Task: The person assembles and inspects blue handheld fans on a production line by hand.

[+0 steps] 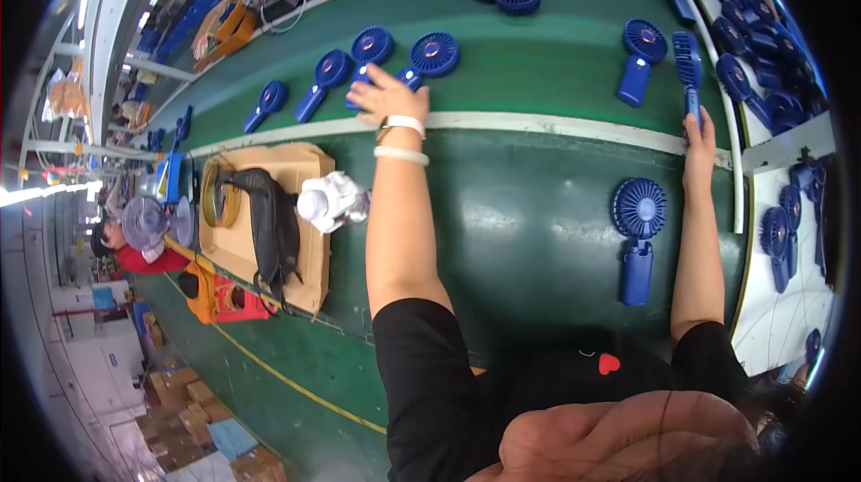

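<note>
My left hand (392, 98) reaches over the green conveyor belt (556, 60) with its fingers spread. It is nearest to two blue handheld fans, one with its round head (435, 53) to the right and another fan (372, 45) just beyond; the hand partly hides their handles, and I cannot tell if it touches them. My right hand (700, 146) is closed around the handle of a blue handheld fan (687, 59), whose head is seen edge-on, pointing away from me. Another blue fan (638, 213) lies in front of me on the green worktop (520, 240), between my forearms.
More fans lie on the belt, including one fan (637, 60) near my right hand. A white rail (538, 123) divides belt from worktop. Many fans fill the white table (762, 321) side at right. A cardboard tray (314, 276) with a black bag (266, 213) stands left.
</note>
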